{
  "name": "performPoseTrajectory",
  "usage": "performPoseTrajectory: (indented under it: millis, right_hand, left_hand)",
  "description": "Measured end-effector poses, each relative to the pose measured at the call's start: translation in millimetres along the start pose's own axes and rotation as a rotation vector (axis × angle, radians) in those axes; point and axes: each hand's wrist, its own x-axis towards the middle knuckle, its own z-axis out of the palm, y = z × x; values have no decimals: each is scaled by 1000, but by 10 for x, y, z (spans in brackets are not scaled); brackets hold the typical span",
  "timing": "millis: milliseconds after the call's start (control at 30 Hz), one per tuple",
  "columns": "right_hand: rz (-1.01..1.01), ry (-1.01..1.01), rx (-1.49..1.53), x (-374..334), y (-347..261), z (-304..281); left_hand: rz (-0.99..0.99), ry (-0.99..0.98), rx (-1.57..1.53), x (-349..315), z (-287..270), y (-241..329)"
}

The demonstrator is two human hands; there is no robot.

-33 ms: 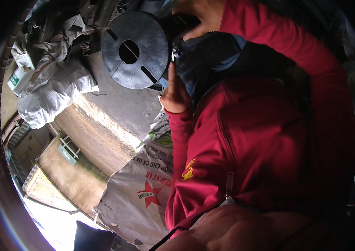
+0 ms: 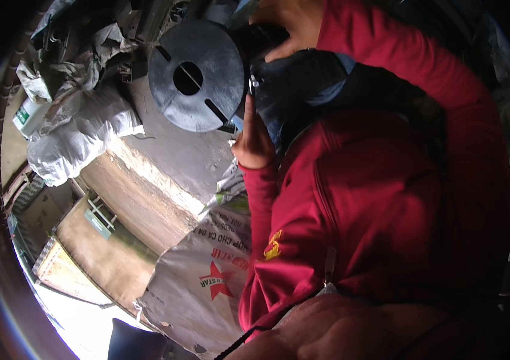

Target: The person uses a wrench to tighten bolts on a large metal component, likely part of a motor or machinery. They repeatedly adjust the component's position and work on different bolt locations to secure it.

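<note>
A round grey disc [image 2: 168, 99] with a hole in its middle and narrow slots faces me near the top of the view. My right hand [image 2: 297, 24] is closed around a dark part [image 2: 261, 39] behind the disc; its thumb lies along the near side, and some fingers are cut off by the top edge. My left hand [image 2: 255, 144] is just below the disc's right rim. Its index finger stretches up to a small shiny metal piece [image 2: 252, 83] beside the rim, while the other fingers curl in. Whether the fingertip presses on that piece is hard to make out.
To the left lie a white plastic-wrapped bundle [image 2: 81, 141], a white jug [image 2: 28, 117] and crumpled grey sheeting [image 2: 84, 69]. A printed sack [image 2: 192, 300] stands by my left arm. Concrete floor [image 2: 183, 159] shows below the disc, with a bright doorway area at lower left.
The whole view has shifted very slightly, so things sit a little further right and lower. Both hands keep nearly the same places against the disc.
</note>
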Motion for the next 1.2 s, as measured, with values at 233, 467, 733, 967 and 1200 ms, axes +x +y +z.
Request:
performPoseTrajectory:
  millis: [233,467,733,967,1200]
  right_hand:
    - [-6,-23,1,-12,-1,-29]
    - [-59,16,-44,-7,23,-12]
    - [-54,19,-11,12,29,-13]
    - [1,-26,9,-16,6,-60]
    - [-41,13,10,3,44,-24]
  left_hand:
    - [199,327,-138,87,-55,31]
    - [205,275,0,92,101,-34]
    - [298,154,-1,53,151,-138]
    - [337,173,-66,118,114,-109]
    - [353,38,-40,178,53,-263]
